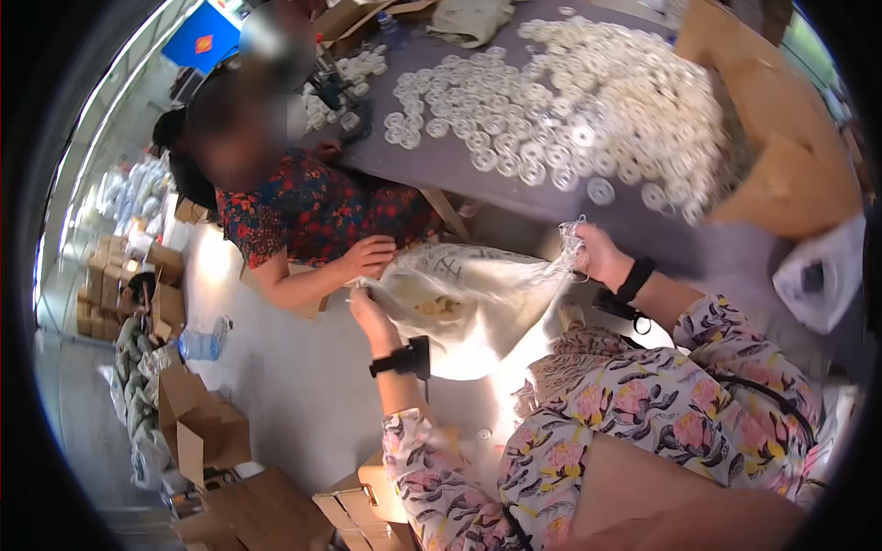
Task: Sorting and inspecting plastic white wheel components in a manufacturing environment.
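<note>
A white woven sack (469,340) hangs between my two hands, its mouth spread wide toward me. My left hand (372,321) is closed on the left side of its rim. On the opposite side, my right hand (602,257) grips the rim where loose white threads (571,241) fray out. Some small yellowish pieces (439,306) show inside the sack; I cannot make out what they are. A co-worker's hand (369,255) rests at the sack's far left edge, just beyond my left hand.
Beyond the sack, a grey table (404,174) bears a big heap of clear round plastic spools (570,101). A large cardboard sheet (781,138) and a white plastic bag (818,275) are at the right. The co-worker (312,202) sits at the left. Open cardboard boxes (207,432) stand lower left.
</note>
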{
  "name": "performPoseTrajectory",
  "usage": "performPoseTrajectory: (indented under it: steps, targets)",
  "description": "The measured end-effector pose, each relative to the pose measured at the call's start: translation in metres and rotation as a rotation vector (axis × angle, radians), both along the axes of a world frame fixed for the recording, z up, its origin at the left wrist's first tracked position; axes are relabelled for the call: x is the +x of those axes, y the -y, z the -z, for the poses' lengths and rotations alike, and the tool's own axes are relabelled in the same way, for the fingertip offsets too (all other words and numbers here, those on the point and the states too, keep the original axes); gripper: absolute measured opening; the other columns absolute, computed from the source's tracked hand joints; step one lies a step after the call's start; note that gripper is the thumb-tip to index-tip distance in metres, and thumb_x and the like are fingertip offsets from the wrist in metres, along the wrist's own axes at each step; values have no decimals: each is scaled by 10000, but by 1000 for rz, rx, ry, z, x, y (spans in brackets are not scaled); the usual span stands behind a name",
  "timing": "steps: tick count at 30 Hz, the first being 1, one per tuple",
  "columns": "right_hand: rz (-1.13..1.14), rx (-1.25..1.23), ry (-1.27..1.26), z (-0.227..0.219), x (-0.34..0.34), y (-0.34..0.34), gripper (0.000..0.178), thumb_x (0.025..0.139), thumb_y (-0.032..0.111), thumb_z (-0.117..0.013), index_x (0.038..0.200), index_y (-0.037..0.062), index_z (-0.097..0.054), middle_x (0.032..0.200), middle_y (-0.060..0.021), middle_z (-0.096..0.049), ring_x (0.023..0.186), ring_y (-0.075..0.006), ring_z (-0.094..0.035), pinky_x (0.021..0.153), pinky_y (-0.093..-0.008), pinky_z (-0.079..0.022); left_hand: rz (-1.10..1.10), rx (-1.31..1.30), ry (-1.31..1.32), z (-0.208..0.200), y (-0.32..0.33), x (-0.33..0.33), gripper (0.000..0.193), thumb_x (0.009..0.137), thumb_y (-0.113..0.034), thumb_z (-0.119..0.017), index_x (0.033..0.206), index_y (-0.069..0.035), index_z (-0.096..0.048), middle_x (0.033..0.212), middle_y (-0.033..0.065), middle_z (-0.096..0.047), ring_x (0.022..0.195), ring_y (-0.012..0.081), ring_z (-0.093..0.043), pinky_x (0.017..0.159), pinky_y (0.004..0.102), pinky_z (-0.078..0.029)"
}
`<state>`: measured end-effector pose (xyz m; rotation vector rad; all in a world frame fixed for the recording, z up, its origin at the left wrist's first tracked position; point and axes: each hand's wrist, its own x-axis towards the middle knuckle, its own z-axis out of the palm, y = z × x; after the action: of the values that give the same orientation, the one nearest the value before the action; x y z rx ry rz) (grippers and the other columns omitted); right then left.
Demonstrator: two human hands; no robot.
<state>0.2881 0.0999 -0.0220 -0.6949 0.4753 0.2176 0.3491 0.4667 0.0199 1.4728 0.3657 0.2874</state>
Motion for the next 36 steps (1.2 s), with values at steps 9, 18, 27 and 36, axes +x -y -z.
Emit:
performPoseTrajectory:
  steps: [9,18,27,36]
  targets:
    - [-159,42,-195,43,150,-29,188,866,169,-446,882,21,-560,799,-85,-612,729,-196,-608,695,-337,-492,-320,802,-9,98,-7,-15,515,803,-105,-571,1243,47,-348,1211,226,-379,1136,326,-396,993,406,-277]
    - [-77,71,-358,-1,183,-66,224,872,167,-366,855,26,-540,792,-132,-610,741,-260,-617,708,-390,-505,-524,-90,-505,257,-93,-19,694,729,-230,-704,1253,66,-359,1098,182,-506,908,279,-535,733,375,-462]
    - [114,-33,-390,19,219,-36,189,848,200,-442,812,42,-539,727,-87,-605,647,-212,-591,651,-352,-510,396,1208,34,191,14,82,580,716,-401,-667,1110,-8,-503,1108,181,-560,1044,339,-503,950,434,-328]
    - [89,28,-253,46,210,-12,138,845,190,-495,882,68,-548,828,-71,-590,718,-188,-588,663,-340,-505,-107,-18,-725,186,-21,-21,215,818,-141,-565,913,47,-610,913,84,-614,852,172,-547,769,305,-430]
